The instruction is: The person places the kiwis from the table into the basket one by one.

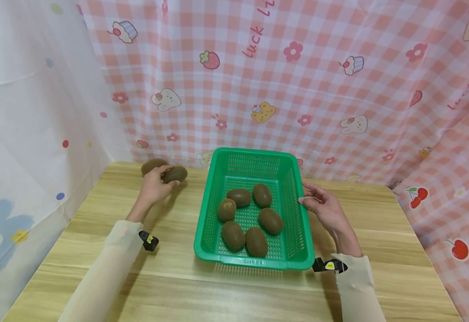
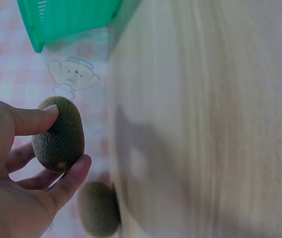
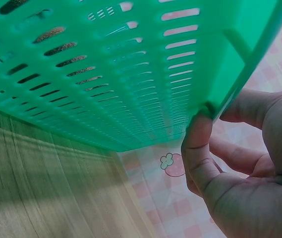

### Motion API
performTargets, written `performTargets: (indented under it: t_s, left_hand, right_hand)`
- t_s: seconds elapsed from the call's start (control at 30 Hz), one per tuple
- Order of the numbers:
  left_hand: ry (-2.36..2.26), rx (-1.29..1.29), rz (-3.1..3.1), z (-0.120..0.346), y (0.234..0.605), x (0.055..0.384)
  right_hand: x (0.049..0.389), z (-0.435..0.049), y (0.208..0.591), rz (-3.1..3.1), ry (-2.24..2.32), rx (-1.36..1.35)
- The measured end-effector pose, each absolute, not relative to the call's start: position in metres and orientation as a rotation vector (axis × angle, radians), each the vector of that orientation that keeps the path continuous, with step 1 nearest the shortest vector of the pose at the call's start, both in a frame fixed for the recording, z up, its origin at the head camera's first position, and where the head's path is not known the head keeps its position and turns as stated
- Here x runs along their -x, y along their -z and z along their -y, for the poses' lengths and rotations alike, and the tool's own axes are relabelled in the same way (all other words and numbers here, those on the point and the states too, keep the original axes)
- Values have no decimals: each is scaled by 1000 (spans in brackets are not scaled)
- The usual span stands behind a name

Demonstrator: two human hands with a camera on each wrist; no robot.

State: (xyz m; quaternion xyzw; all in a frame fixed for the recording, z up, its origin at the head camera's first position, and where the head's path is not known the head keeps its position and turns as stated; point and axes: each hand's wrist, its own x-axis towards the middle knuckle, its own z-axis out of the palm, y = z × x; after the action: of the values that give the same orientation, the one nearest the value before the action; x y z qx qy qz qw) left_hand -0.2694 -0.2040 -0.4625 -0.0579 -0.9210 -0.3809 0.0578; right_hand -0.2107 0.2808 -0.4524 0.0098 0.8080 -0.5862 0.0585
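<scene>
A brown kiwifruit [image 1: 176, 175] is pinched between the thumb and fingers of my left hand [image 1: 155, 184], close over the back left of the table. The left wrist view shows that same kiwifruit [image 2: 60, 141] upright in the grip. Just beyond the hand lies a second kiwifruit [image 1: 152, 166], partly covered by it. A green plastic basket [image 1: 254, 264] with slotted walls stands mid-table, several kiwifruits [image 1: 233, 235] spread over its floor. My right hand [image 1: 326, 210] grips the basket's right rim, and the right wrist view has the rim between thumb and fingers.
The wood-grain table [image 1: 170, 286] ends at a pink checked cloth [image 1: 234, 80] hanging along its back edge. White cloth [image 1: 37, 112] hangs on the left side. Both wrists wear black straps [image 1: 149, 240] over pale sleeves.
</scene>
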Motion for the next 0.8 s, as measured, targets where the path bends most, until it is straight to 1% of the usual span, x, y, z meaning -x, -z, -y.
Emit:
performTargets:
  t_s: [0.4, 0.8]
  left_hand:
    - [1243, 316, 2683, 181, 439, 270]
    - [1292, 362, 2674, 161, 426, 268]
  right_hand:
    - [210, -281, 451, -2453, 1776, -22]
    - [210, -281, 452, -2446, 1784, -12]
